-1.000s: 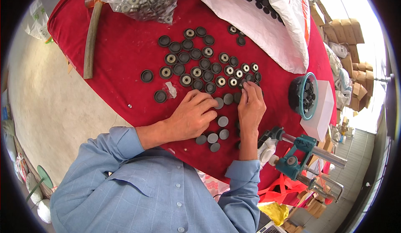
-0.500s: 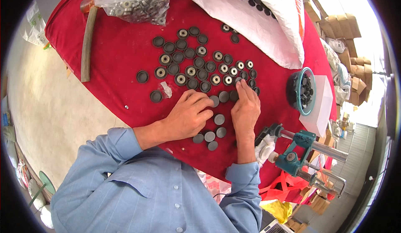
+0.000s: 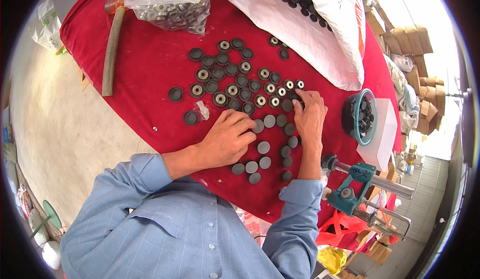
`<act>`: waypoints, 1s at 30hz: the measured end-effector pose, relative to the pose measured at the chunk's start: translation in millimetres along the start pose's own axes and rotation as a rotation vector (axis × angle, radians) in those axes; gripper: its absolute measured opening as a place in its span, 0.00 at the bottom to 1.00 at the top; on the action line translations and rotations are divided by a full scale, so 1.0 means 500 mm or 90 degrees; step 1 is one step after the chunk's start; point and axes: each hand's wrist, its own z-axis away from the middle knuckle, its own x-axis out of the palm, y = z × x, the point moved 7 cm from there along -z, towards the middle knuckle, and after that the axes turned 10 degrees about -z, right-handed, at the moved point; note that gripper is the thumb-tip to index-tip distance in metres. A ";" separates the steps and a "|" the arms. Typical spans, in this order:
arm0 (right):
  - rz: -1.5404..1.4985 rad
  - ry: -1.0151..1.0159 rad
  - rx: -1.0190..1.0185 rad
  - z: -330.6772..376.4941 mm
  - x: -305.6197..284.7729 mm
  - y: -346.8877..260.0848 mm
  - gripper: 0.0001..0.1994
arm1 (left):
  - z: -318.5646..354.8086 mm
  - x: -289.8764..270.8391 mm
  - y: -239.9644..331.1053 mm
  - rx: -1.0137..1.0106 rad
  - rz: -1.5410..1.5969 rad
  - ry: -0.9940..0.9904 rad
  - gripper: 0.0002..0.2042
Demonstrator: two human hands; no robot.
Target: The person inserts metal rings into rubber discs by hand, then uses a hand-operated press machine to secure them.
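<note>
Many round black caps lie on the red cloth (image 3: 150, 64); some hold a metal bearing, like the bearing-filled cap (image 3: 220, 99) in the middle cluster. Nearer me are plain grey-black caps (image 3: 263, 147) with flat faces up. My left hand (image 3: 227, 138) rests left of these, its fingers curled and its fingertips at a plain cap (image 3: 258, 126); whatever lies under the fingers is hidden. Farther right, my right hand (image 3: 311, 119) reaches over the cluster's right edge. Its thumb and bent fingers close around a black cap, mostly hidden by the fingertips.
A clear bag of bearings (image 3: 175, 11) and a wooden-handled hammer (image 3: 112, 54) occupy the far left. At the far right lies a white sack (image 3: 300, 29) with black caps inside. A teal-rimmed bowl (image 3: 361, 138) of caps and a green clamp-like metal press (image 3: 357, 179) stand on the right.
My right hand has moved to the right, uncovering a column of plain caps left of its wrist. The left hand stays curled by the same cap. The whole view has shifted slightly.
</note>
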 end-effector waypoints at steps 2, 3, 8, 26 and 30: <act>-0.019 -0.006 0.004 0.001 0.000 0.002 0.17 | -0.003 -0.002 0.003 0.002 0.007 -0.001 0.12; -0.048 -0.003 0.012 0.001 0.000 0.009 0.17 | -0.004 -0.003 0.004 0.004 0.012 -0.002 0.12; -0.126 0.006 0.059 -0.006 -0.004 0.023 0.17 | -0.005 -0.001 0.006 0.013 0.010 -0.012 0.12; -0.131 0.173 -0.013 -0.045 0.010 0.031 0.09 | -0.005 -0.001 0.005 -0.003 0.009 -0.012 0.13; -0.112 0.180 -0.045 -0.033 0.014 0.024 0.10 | -0.007 0.000 0.005 0.000 0.010 -0.012 0.13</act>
